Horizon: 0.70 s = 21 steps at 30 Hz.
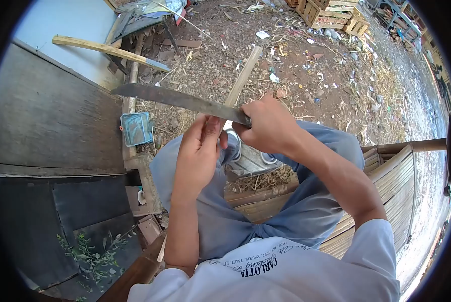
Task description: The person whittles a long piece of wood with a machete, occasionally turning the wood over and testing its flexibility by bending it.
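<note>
My right hand (pixel 268 123) is closed around the handle end of a long machete (pixel 177 99). Its dark, worn blade points left, reaching across in front of my left hand (pixel 197 151). A flat wooden strip (pixel 244 74) slants away from me, passing behind the blade. The strip's near end comes down to the curled fingers of my left hand, which are closed on it. My left thumb lies just under the blade's lower edge; whether it touches the metal I cannot tell. Part of the strip is hidden by the blade and fingers.
I sit on a bamboo slat bench (pixel 386 194). A blue plastic basket (pixel 136 129) stands at the left beside a dark wooden panel (pixel 54 110). A loose plank (pixel 109 51) leans near it. Wooden crates (pixel 323 14) stand at the back on the littered ground (pixel 306 65).
</note>
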Each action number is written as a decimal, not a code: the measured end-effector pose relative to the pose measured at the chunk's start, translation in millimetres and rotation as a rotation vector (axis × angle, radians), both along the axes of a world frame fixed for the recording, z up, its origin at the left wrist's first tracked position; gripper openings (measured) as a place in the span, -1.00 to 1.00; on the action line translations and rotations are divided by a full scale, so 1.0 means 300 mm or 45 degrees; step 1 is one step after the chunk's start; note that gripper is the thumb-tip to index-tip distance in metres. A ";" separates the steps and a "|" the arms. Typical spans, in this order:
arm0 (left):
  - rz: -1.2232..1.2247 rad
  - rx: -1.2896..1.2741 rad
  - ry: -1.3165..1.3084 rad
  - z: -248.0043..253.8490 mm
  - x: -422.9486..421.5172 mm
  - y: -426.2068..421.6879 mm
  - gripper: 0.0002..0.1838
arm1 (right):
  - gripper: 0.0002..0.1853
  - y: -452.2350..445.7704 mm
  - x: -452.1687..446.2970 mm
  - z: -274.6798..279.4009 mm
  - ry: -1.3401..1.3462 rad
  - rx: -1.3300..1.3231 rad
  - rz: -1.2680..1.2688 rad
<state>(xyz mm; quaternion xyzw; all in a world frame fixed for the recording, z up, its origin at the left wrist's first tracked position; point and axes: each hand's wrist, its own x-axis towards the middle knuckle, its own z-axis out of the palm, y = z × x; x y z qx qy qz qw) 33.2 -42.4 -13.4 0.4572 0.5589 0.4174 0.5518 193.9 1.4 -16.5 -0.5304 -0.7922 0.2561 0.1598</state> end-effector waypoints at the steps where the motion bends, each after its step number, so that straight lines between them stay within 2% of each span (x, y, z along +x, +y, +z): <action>1: -0.004 -0.006 0.010 -0.023 -0.002 0.004 -0.71 | -0.79 -0.004 -0.007 0.000 -0.028 -0.015 0.029; 3: -0.027 0.341 0.285 -0.075 -0.003 0.016 -0.77 | -0.78 -0.003 -0.015 -0.010 -0.002 -0.021 0.024; 11: 0.009 0.269 0.497 -0.048 -0.003 -0.014 -0.78 | -0.78 0.011 -0.028 -0.049 -0.132 0.022 0.045; 16: 0.057 0.277 0.468 -0.056 -0.020 -0.012 -0.76 | -0.76 0.018 -0.038 -0.049 -0.089 0.017 0.094; 18: 0.037 0.100 0.301 -0.055 -0.039 -0.009 -0.75 | -0.77 0.021 -0.036 -0.035 -0.104 0.041 0.120; 21: 0.012 0.030 0.117 -0.037 -0.049 -0.009 -0.71 | -0.77 0.015 -0.024 -0.019 -0.110 0.064 0.136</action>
